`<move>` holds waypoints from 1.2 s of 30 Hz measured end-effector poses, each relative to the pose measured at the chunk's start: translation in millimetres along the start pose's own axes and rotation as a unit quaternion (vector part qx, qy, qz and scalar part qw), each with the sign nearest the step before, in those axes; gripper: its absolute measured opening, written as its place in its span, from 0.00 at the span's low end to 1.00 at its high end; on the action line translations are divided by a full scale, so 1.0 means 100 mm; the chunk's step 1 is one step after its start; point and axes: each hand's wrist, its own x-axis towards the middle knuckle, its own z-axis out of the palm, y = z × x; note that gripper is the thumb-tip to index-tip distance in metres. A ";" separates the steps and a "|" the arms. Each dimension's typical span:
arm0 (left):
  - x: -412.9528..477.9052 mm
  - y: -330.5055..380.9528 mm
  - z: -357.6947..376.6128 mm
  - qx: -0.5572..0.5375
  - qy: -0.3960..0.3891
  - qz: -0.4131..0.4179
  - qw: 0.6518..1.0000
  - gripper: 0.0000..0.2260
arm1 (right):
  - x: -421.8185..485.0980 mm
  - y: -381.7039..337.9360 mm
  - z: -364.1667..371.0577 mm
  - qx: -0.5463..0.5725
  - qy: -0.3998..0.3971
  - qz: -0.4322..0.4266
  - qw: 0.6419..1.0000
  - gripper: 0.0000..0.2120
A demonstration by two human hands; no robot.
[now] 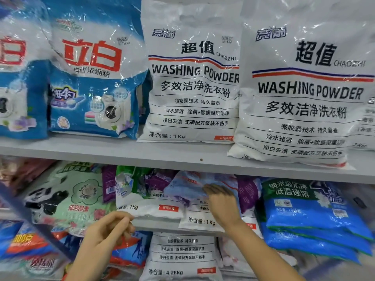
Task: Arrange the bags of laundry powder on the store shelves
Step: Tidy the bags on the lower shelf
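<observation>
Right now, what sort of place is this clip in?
Most likely a shop's laundry aisle: a grey shelf carries upright bags marked WASHING POWDER beside blue bags of another brand, and the shelf below holds a jumble of mixed bags, where the right hand rests on a pale blue bag.

Above my right grip (223, 203) stands a white bag (192, 78) with black lettering and a blue-and-red stripe. A second white bag (304, 94) beside it has the same print. Above my left grip (109, 230), a blue-and-white bag (93, 78) carries big red characters. The shelf (121, 151) is plain grey. Under my right grip lies a pale blue bag (186, 187). Just right of that grip is a purple bag (247, 191), then bright blue bags (312, 216) banded dark green. Left of my left grip, a pale green bag (67, 197) shows black-and-white patches.
</observation>
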 end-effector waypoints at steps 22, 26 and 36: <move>0.29 -0.18 0.60 -0.023 -0.196 0.005 0.980 0.30 | -0.29 -0.20 -1.77 0.260 -0.049 -0.011 0.964 0.12; 0.39 0.16 0.55 -0.053 -0.242 0.031 0.968 0.16 | -0.13 -0.16 -2.01 0.293 -0.013 -0.016 0.956 0.18; 0.54 0.98 0.10 0.054 -0.318 0.123 0.939 0.12 | 0.07 -0.19 -2.38 0.367 0.040 -0.039 0.929 0.14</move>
